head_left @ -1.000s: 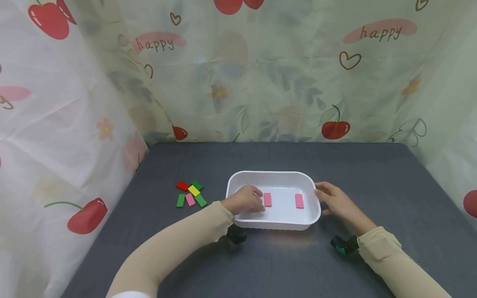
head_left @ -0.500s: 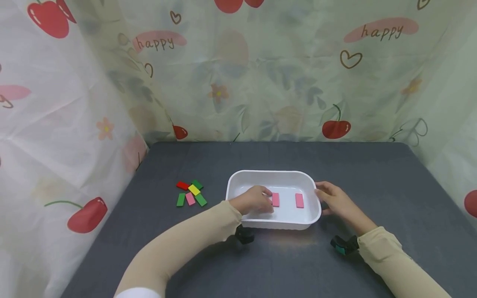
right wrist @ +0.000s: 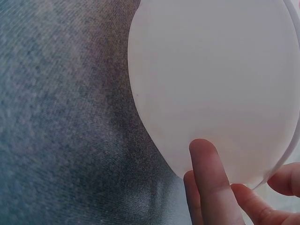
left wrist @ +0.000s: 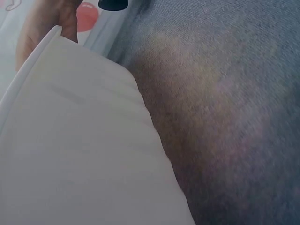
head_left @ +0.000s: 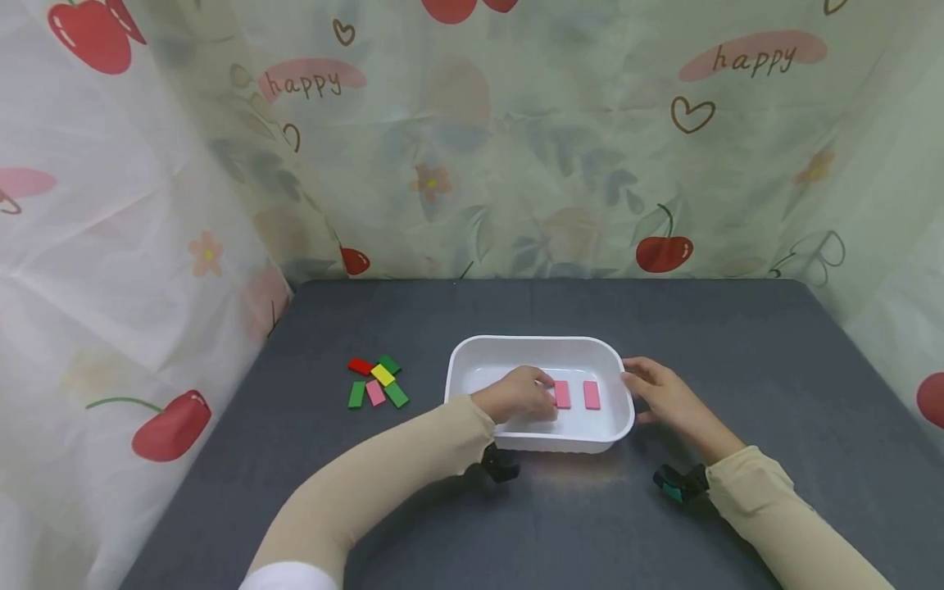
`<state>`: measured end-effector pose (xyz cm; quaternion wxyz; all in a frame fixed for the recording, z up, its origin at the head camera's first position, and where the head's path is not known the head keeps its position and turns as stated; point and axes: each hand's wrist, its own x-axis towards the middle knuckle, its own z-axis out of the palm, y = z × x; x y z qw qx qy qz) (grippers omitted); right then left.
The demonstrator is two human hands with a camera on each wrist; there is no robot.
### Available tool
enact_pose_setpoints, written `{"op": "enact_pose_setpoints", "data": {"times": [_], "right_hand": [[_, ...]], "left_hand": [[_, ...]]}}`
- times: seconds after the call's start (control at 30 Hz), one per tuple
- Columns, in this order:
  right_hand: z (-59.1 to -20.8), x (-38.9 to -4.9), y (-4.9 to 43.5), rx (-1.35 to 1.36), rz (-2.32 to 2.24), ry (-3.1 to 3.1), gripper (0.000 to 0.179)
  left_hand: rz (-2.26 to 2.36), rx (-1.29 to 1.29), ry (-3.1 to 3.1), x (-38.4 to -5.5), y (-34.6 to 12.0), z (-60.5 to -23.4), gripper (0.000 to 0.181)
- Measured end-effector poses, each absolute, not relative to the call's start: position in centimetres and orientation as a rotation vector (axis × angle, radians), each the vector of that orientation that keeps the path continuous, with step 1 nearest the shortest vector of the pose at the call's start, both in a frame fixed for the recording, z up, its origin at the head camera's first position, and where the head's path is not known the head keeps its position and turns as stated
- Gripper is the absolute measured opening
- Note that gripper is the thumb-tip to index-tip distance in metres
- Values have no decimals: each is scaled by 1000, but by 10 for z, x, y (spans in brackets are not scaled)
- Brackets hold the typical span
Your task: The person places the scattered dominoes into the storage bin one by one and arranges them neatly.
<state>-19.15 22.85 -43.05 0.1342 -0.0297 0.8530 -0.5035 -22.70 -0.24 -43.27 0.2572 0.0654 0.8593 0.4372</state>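
Observation:
In the head view a white plastic tray stands on the dark table with two pink dominoes lying flat in it. My left hand reaches over its near rim. Its thumb and fingers close round the left side of one pink domino. A second pink domino lies just to the right, a narrow gap away. My right hand grips the tray's right end, thumb at the rim. Right-hand fingers lie against the tray's outer wall in the right wrist view. The tray's side hides my left fingers from the left wrist view.
Left of the tray lies a loose cluster of dominoes: a red domino, a yellow domino, a pink domino and several green ones. Printed cloth hangs behind the table and at its sides.
My left hand has moved right inside the tray, and the pink domino at its fingers has slid right with it, closer to the other one. My right hand stays at the tray's end.

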Motion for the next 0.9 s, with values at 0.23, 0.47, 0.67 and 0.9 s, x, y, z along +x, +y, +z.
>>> {"op": "enact_pose_setpoints", "data": {"times": [0.23, 0.47, 0.67, 0.9], "right_hand": [[-430, -192, 228, -90, -1466, 2473, 54], [-429, -191, 227, -90, -1459, 2480, 53], [-430, -191, 226, -87, -1462, 2483, 53], [-431, -193, 228, -71, -1454, 2479, 52]], "left_hand": [[1166, 207, 2333, -227, 9, -434, 51], [1192, 236, 2309, -226, 13, -436, 52], [1238, 220, 2272, -226, 14, -436, 53], [1273, 221, 2259, -225, 16, -436, 54]]}}
